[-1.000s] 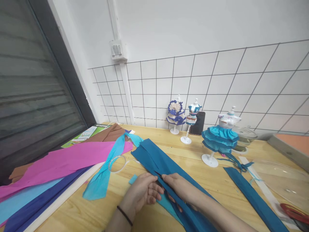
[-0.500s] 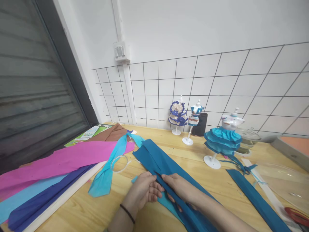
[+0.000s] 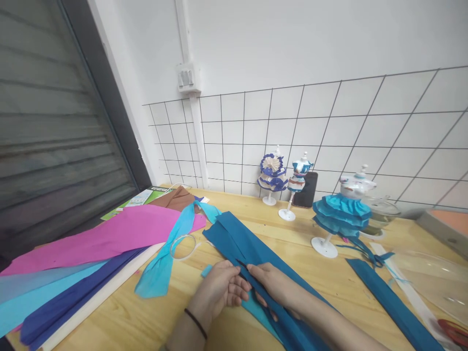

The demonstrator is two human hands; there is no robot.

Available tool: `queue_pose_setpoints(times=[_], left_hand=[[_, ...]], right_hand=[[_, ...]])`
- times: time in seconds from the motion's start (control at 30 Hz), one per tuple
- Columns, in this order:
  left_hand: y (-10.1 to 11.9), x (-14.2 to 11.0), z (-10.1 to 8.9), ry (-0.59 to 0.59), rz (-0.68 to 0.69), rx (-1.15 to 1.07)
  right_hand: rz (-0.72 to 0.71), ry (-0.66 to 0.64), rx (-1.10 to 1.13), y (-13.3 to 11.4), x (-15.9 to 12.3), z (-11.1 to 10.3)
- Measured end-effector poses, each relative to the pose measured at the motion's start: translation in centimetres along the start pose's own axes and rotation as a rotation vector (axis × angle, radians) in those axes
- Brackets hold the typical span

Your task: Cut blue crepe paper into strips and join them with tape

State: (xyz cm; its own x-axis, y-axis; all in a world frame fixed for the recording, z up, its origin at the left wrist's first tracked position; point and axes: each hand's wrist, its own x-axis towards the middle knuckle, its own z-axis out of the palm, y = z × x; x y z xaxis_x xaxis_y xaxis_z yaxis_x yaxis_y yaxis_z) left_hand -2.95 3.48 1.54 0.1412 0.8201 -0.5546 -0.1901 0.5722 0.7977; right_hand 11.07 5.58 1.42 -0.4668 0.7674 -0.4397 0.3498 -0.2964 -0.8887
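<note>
A long folded sheet of teal crepe paper [image 3: 252,234] lies diagonally on the table, running under both hands. My left hand [image 3: 224,285] pinches the sheet's near edge between thumb and forefinger, its other fingers curled. Just right of it, my right hand [image 3: 272,282] is closed around dark scissors [image 3: 242,263], whose narrow tip points at the paper by my left thumb. Their handles are mostly hidden under my hand and the paper. Beneath shows a lighter turquoise strip [image 3: 258,309].
Pink [image 3: 120,234], blue and cream paper lies at left, with a tape roll [image 3: 183,247] closer in. Small dress forms, one in a turquoise skirt [image 3: 341,213], stand behind near a phone [image 3: 306,190]. At right are a teal strip [image 3: 395,302] and red-handled scissors [image 3: 453,331].
The view has shifted slightly, so the scene sits a little further right. Both hands keep nearly the same pose on the teal paper.
</note>
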Motion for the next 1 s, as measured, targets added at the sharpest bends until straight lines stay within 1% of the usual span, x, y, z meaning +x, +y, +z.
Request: queue_pose_setpoints(times=[0.43, 0.8, 0.9, 1.0], left_hand=[[0.00, 0.04, 0.05, -0.006, -0.009, 0.005], [-0.06, 0.13, 0.00, -0.008, -0.015, -0.003], [0.10, 0.22, -0.21, 0.014, -0.002, -0.005], [0.30, 0.30, -0.42, 0.061, 0.025, -0.008]], right_hand=[[-0.017, -0.009, -0.040, -0.78, 0.23, 0.06], [-0.013, 0.009, -0.047, -0.36, 0.74, 0.08], [-0.024, 0.024, -0.068, -0.33, 0.55, 0.08], [-0.036, 0.037, -0.102, -0.45, 0.28, 0.12]])
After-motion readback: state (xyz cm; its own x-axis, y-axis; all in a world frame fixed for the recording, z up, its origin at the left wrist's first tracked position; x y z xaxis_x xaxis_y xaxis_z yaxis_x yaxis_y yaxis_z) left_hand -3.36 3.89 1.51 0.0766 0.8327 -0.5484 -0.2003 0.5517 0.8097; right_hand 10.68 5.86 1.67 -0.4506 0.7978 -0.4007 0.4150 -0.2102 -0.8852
